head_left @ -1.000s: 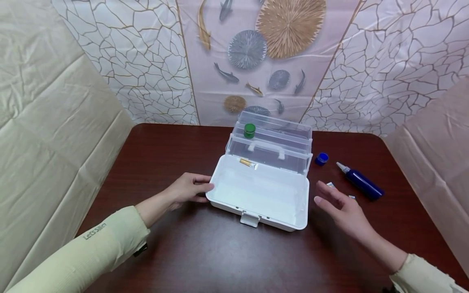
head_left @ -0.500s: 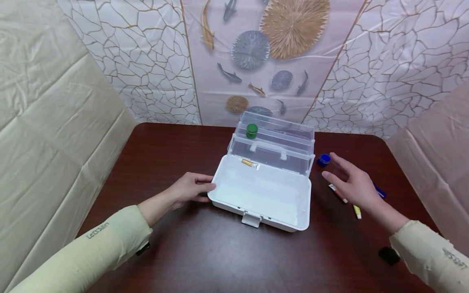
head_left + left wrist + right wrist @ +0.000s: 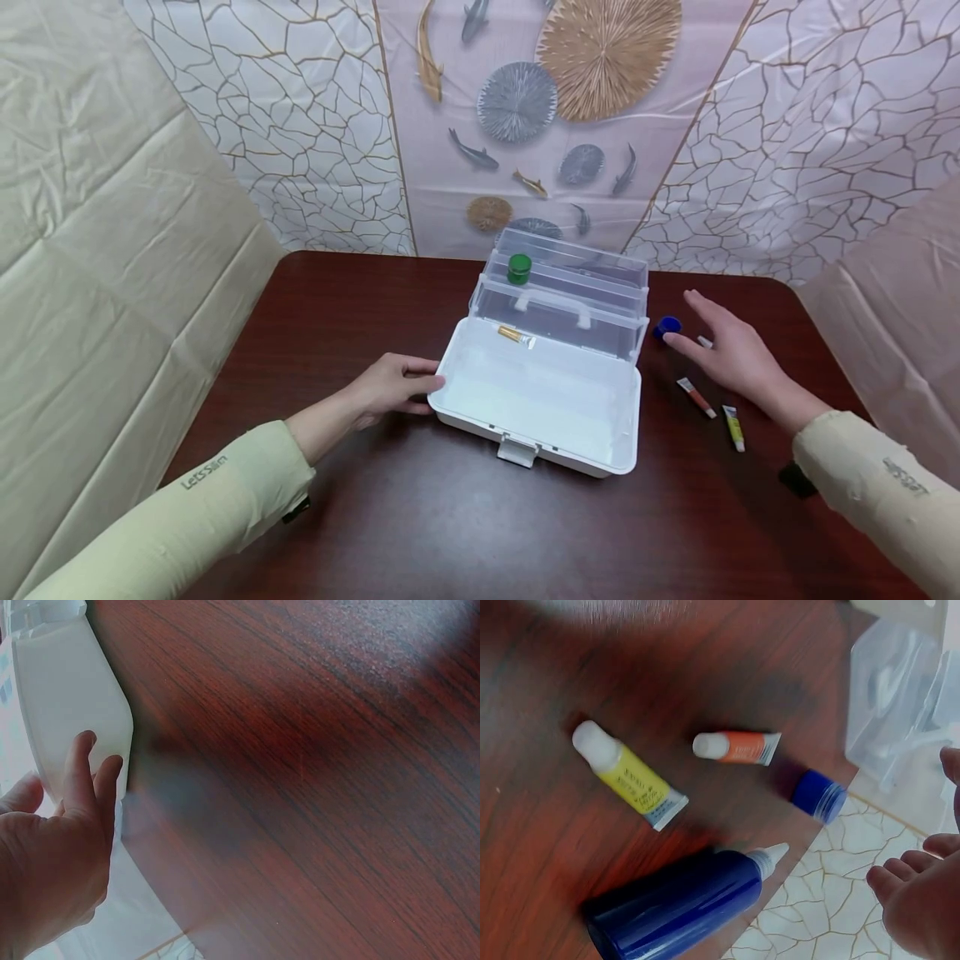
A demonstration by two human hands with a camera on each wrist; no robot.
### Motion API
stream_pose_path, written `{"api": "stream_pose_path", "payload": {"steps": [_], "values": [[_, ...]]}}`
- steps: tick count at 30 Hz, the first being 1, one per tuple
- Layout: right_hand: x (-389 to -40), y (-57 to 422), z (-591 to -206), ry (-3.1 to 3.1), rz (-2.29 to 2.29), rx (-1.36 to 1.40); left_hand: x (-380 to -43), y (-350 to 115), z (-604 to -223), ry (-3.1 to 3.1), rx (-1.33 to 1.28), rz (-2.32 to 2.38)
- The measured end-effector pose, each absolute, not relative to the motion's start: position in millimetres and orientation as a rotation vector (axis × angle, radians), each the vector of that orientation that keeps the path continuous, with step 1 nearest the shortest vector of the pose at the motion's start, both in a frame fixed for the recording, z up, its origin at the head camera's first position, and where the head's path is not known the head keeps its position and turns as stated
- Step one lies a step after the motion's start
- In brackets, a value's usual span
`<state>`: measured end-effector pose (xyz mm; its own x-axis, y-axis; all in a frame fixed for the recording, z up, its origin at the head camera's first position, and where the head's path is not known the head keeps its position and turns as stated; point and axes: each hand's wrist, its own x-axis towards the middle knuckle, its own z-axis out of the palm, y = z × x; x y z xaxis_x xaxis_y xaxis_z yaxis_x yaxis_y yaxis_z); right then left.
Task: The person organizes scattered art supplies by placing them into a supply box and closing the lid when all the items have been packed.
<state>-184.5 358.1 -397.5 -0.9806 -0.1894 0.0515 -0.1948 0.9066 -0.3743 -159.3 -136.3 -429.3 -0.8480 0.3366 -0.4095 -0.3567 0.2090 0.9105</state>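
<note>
Box (image 3: 540,383) on table (image 3: 420,517), 1 tube (image 3: 514,334) inside at back, 2 tubes (image 3: 697,398) (image 3: 733,429) to its right, jar (image 3: 664,326) behind them

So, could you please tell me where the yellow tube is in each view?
Head: the yellow tube lies right of centre, in the lower half.
Left wrist: not in the picture.
Right wrist: left of centre, near mid-height, cap towards upper left.
Shared landmark: the white box, also at the left wrist view's left edge and the right wrist view's top right.

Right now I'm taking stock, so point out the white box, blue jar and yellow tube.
White box (image 3: 542,392): head view, bare inside floor.
Blue jar (image 3: 814,795): right wrist view, its blue side.
Yellow tube (image 3: 635,778): right wrist view, its yellow printed body.
</note>
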Motion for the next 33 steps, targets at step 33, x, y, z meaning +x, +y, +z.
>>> {"api": "stream_pose_path", "payload": {"steps": [33], "values": [[-226.1, 380.6, -436.0, -3.131, 0.495, 0.331, -159.4, -135.5, -430.4, 1.970, -0.028, 1.682]]}}
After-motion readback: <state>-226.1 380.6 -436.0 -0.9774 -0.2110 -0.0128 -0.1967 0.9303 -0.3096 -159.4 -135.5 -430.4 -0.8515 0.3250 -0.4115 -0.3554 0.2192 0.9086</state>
